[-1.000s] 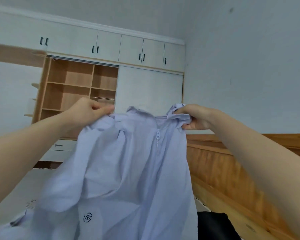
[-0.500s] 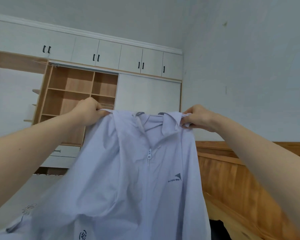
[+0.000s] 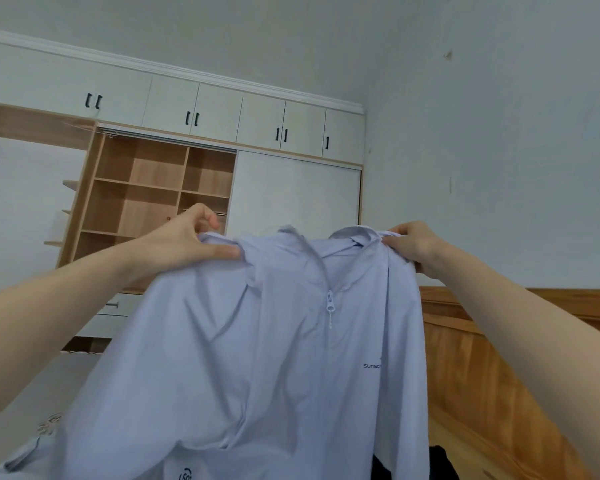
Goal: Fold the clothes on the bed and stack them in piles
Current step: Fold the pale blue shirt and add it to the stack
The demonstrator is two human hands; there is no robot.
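I hold a pale lavender zip-up jacket (image 3: 264, 368) up in the air in front of me, its zipper and small chest logo facing me. My left hand (image 3: 184, 242) pinches the jacket's left shoulder. My right hand (image 3: 414, 245) grips the right shoulder beside the collar. The jacket hangs down and its lower part drapes out of view at the bottom, hiding most of the bed. A dark garment (image 3: 440, 462) peeks out at the bottom right.
A wooden bed frame (image 3: 492, 386) runs along the right. A wardrobe with open wooden shelves (image 3: 146, 195), a white sliding door (image 3: 291, 195) and white upper cabinets stands behind the jacket. The pale mattress (image 3: 49, 386) shows at the lower left.
The jacket went from bunched to spread out between my hands, front facing me. My hands moved apart along the shoulders and the camera tilted slightly.
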